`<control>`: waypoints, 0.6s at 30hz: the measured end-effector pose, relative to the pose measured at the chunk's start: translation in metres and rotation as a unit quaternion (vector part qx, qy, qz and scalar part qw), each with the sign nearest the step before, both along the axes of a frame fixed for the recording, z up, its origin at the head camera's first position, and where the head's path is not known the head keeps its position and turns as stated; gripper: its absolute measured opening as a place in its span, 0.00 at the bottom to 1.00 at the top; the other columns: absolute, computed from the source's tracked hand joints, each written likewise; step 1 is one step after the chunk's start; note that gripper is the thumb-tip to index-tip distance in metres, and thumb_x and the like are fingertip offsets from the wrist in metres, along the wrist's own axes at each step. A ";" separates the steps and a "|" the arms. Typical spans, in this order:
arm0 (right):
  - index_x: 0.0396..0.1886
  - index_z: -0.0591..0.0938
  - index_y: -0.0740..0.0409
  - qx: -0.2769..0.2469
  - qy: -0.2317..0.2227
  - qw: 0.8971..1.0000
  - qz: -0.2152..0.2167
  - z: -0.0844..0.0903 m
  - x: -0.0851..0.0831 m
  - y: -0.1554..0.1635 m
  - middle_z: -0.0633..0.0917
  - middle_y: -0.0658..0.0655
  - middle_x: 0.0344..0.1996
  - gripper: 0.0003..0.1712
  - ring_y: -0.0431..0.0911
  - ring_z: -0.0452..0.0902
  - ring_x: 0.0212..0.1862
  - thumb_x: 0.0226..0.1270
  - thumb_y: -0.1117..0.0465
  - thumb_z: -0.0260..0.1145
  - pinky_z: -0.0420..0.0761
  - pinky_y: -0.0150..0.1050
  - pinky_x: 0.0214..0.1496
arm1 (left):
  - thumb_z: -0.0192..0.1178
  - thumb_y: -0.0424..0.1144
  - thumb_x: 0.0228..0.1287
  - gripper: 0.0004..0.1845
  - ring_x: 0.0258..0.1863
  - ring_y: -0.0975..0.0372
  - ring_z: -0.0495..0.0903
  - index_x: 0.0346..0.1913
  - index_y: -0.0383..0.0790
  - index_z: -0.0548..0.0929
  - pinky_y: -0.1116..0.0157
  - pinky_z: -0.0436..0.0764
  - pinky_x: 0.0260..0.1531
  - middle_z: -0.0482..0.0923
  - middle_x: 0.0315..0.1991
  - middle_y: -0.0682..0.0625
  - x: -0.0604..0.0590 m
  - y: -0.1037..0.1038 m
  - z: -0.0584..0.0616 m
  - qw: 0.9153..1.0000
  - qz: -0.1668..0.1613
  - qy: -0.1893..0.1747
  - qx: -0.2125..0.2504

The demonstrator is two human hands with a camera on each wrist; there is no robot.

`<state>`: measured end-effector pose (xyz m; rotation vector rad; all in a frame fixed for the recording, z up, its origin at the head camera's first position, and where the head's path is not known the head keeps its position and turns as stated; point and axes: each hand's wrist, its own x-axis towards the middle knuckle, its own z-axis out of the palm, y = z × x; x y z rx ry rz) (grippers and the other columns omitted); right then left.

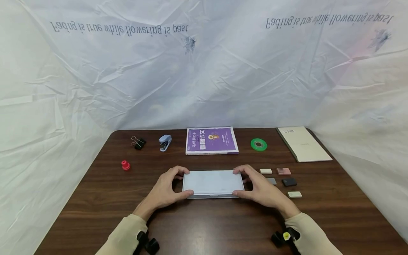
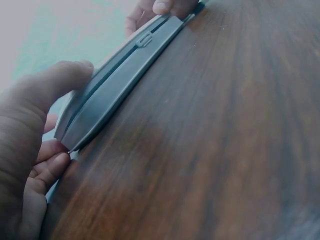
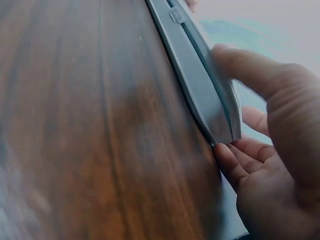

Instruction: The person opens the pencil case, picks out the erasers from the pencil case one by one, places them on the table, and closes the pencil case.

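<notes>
A flat white case [image 1: 213, 182] lies lengthwise across the front middle of the table. Its front side, with a small latch [image 2: 144, 40] midway along a dark seam, faces me. My left hand [image 1: 166, 187] grips the left end, thumb on the lid's near corner and the other fingers around the end and lower edge. At the opposite end my right hand [image 1: 259, 187] holds it the same way, with the thumb [image 3: 245, 67] on the lid's edge. In both wrist views some fingertips reach the bottom edge by the table.
Several small blocks [image 1: 289, 182] lie right of my right hand. Behind stand a purple book [image 1: 211, 141], a green disc [image 1: 259, 144] and a cream notebook [image 1: 304, 143]. A blue stapler [image 1: 165, 142], black binder clip [image 1: 139, 143] and small red piece [image 1: 125, 165] are at left.
</notes>
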<state>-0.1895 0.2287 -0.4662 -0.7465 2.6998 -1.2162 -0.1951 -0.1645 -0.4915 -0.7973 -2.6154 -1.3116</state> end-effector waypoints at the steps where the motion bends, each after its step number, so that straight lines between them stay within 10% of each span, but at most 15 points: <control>1: 0.75 0.75 0.42 0.003 -0.001 1.000 0.000 0.000 0.000 0.000 0.79 0.47 0.70 0.41 0.44 0.83 0.58 0.68 0.38 0.82 0.86 0.44 0.62 | 0.84 0.56 0.61 0.37 0.60 0.62 0.83 0.69 0.47 0.82 0.58 0.86 0.63 0.83 0.62 0.56 0.000 0.000 0.000 1.000 -0.002 0.001 -0.001; 18: 0.82 0.72 0.49 0.024 0.013 1.000 0.007 -0.001 0.001 0.000 0.76 0.49 0.75 0.50 0.45 0.85 0.58 0.68 0.36 0.82 0.88 0.44 0.62 | 0.88 0.58 0.55 0.45 0.57 0.62 0.85 0.74 0.46 0.83 0.57 0.87 0.62 0.85 0.64 0.58 0.000 0.000 0.002 1.000 0.009 -0.016 -0.020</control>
